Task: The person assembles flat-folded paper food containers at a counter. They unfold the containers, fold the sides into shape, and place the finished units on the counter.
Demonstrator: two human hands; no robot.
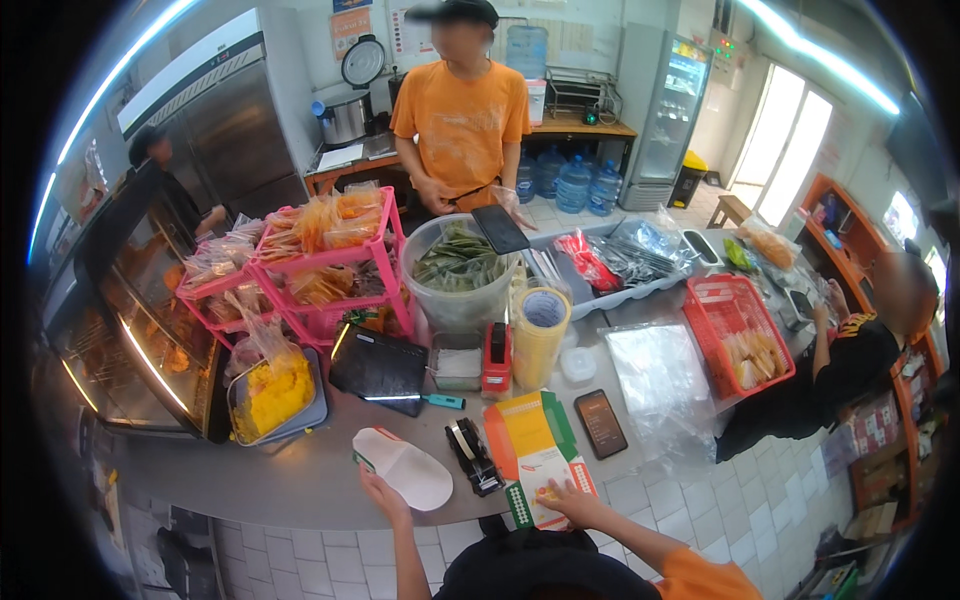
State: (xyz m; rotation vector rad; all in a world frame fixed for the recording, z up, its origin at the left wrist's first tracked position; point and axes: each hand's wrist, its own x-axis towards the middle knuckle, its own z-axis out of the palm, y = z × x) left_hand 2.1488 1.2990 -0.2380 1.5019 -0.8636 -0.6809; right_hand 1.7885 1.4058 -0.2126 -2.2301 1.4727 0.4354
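My left hand [384, 498] grips the edge of a white paper food carton [415, 476], which is tilted just above the near edge of the steel counter. Its inner white face is toward me, and a strip of green and red print shows on its rim. My right hand [566, 503] lies with fingers spread on a flat printed carton [527, 440] in orange, yellow, green and white. Between the two cartons stands a black tape dispenser [473, 457]. A smartphone [601, 424] rests right of the printed carton.
Behind are a black tablet [380, 368], a red stapler-like device [497, 358], yellowish tape rolls [541, 340] and a tub of leaf-wrapped items [461, 290]. Yellow rice [272, 393] sits left; plastic bags [655, 375] and a red basket [715, 300] right. A person in orange [462, 120] stands opposite.
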